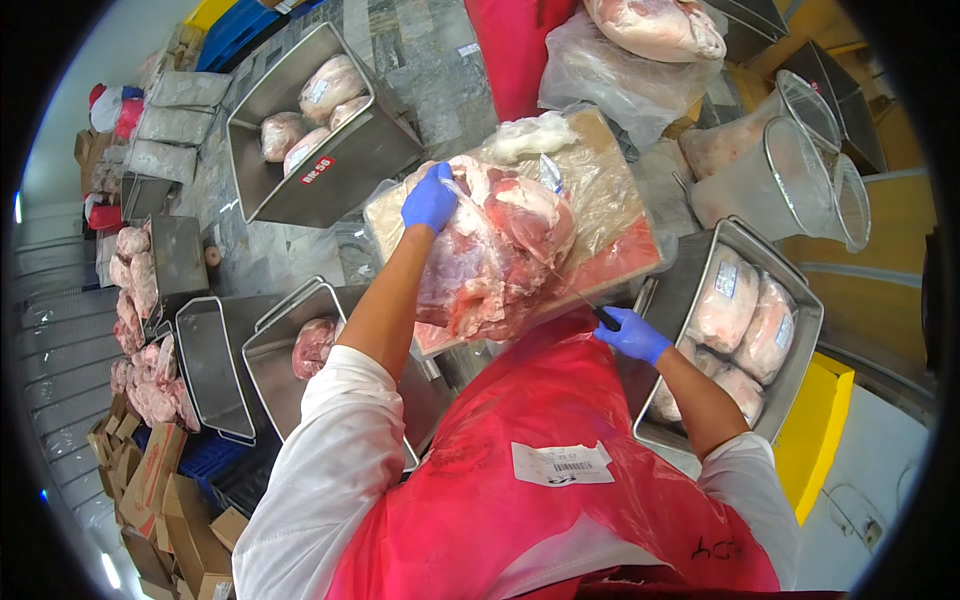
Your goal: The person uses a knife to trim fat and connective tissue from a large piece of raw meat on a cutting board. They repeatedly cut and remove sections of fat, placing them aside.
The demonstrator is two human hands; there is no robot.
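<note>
Down my front hangs a red plastic apron, a white label stuck to it, and from either side of it my white sleeves reach forward. My right hand, in a blue glove, is just off the board's near right corner, fingers closed around the dark handle of a knife. Its thin blade points up and left to the edge of the raw meat — whether the tip is in the flesh, I can't tell. That meat, big, pink and streaked with white fat, lies mid-board before me. My left hand, gloved in blue too, has its fingers curled tight on the meat's upper left side, holding a whitish flap. Clear film covers the tan board, reddish along its near edge, and a clump of white fat sits at its far side.

Close by on my right, a metal bin holds bagged meat; on my left, another bin has a smaller red piece inside. Farther out stands a third bin with wrapped cuts — and past the board, more meat rests on clear plastic. Cardboard boxes are heaped far left.
</note>
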